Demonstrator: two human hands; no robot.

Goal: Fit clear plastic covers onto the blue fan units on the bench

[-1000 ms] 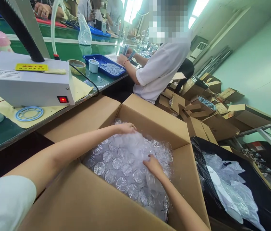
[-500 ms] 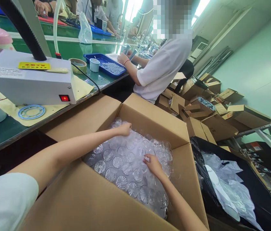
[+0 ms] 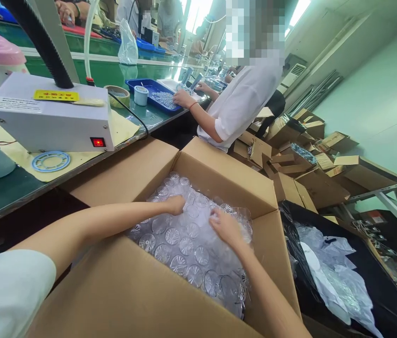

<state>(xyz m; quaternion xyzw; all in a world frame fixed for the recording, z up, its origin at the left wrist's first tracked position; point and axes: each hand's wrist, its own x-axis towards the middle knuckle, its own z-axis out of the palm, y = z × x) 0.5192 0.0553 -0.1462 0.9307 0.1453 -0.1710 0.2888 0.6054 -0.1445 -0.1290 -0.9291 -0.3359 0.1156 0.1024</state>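
Note:
A large open cardboard box [image 3: 226,169] holds rows of see-through round plastic parts [image 3: 186,246] with ribbed discs, several layers or more in depth that I cannot make out. Thin cloudy plastic bag film [image 3: 202,220] lies over their middle. My left hand [image 3: 175,205] is closed in a fist at the far left part of the box, gripping the film. To its right, my right hand [image 3: 225,227] has its fingers curled and pinched on the same film, a little blurred. Both hands are just above the parts.
On the bench at left stand a white machine [image 3: 50,117] with a lit red switch, a blue ring [image 3: 51,161] and a blue tray [image 3: 152,89] of small beads. A co-worker [image 3: 240,98] sits beyond the box. Right of it are a black-lined bin [image 3: 339,272] and piled cartons [image 3: 325,173].
My left hand has moved slightly toward me and left. My right hand has shifted a little farther away, its fingers more curled. Beyond, the co-worker's hands have shifted.

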